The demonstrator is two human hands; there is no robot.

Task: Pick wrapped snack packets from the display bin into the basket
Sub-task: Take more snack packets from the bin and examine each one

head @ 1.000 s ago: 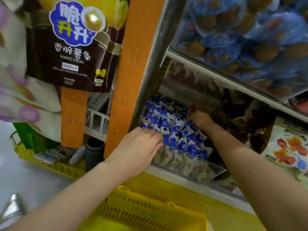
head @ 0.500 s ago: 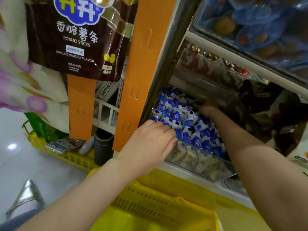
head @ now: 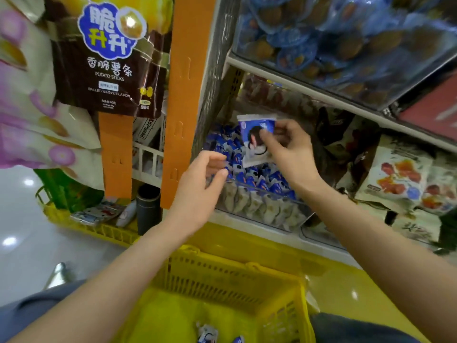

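Right hand: pinches one blue-white packet, held above the display bin.
Left hand: fingers curled over the bin's heap; I cannot tell if they grasp anything.
Basket: below, a few packets inside.
Risk: the fingertip pinch on slick wrap may slip, so the packet could miss the basket.

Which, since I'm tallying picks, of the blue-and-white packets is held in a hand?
The packet pinched by the right hand, raised above the display bin; the others lie heaped in that bin or in the yellow basket.
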